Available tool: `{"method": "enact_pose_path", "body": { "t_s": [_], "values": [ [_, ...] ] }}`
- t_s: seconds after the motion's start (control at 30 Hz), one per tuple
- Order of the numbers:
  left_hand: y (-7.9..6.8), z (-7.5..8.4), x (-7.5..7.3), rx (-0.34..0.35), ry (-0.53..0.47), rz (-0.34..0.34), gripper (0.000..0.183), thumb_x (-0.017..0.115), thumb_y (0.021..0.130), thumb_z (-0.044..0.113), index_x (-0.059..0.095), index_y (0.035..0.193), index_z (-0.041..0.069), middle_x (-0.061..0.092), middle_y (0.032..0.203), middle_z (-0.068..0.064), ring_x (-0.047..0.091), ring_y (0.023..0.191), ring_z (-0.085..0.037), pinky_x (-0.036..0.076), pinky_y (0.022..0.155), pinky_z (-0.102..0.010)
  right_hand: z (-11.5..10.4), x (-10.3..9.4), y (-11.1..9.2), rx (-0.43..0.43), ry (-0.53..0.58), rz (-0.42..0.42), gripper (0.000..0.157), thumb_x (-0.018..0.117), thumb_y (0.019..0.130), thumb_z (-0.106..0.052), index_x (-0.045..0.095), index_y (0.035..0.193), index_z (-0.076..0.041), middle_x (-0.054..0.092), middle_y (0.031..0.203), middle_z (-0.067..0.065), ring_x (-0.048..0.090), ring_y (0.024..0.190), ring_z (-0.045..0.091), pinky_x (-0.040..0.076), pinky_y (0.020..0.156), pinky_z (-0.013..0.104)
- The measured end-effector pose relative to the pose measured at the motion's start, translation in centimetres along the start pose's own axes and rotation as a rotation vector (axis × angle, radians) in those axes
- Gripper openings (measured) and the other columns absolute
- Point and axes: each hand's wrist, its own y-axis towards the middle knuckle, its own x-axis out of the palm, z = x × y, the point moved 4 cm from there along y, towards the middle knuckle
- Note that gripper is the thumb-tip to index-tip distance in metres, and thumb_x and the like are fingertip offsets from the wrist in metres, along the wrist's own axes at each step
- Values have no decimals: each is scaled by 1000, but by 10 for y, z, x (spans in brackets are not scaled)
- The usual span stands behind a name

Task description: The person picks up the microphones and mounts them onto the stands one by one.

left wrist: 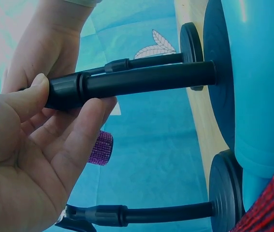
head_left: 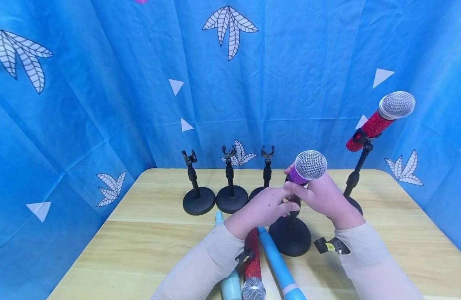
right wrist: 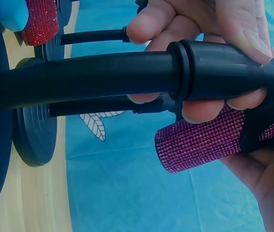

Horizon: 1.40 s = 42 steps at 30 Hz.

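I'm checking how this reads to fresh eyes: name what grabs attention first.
First, the sparkling purple microphone, right of centre, in the right hand, with the left hand gripping its black stand. Next, the red microphone tilted up on the far right of the head view, before a blue curtain with white leaves.

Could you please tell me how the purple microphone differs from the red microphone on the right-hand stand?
The right hand grips the purple microphone, hiding much of its body in the head view, while the red microphone is untouched, most of its body showing. In that view the purple microphone also appears lower than the red microphone. Both have silvery mesh heads and glittery bodies.
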Motion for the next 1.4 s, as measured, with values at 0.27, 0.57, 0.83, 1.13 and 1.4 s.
{"method": "enact_pose_path", "body": {
  "t_s": [0.27,0.57,0.83,1.13,1.4],
  "values": [
    [-1,1,-1,-8,-12,1,24,61,103,32,65,123,22,70,113,6,64,72,4,54,79,-22,0,0,1,32,28,-39,32,77,91,-11,61,119,-9,66,117,4,63,111,22,50,96,52],
    [0,1,-4,1,9,13,20,60,103,33,65,119,22,70,112,7,65,73,5,54,80,-21,-2,1,3,89,17,-49,29,74,95,-15,64,120,-6,67,116,5,63,109,23,51,93,49],
    [-1,1,-3,-8,16,8,26,62,102,34,64,126,23,70,111,7,65,74,6,54,82,-21,4,-1,-6,162,43,-123,46,69,98,-22,54,138,-4,56,139,14,52,130,34,41,103,62],
    [-3,2,-2,-13,-31,13,14,61,102,35,64,112,26,69,108,12,65,78,6,54,80,-21,21,-11,-37,244,-31,-287,58,60,103,-37,41,151,-12,58,140,14,56,127,38,46,98,61],
    [-1,4,-4,3,76,28,16,60,103,37,64,110,23,69,97,12,63,88,1,52,80,-22,33,16,-73,253,-220,-625,86,75,84,-58,53,142,2,58,138,18,57,125,36,46,101,56]
  ]
}}
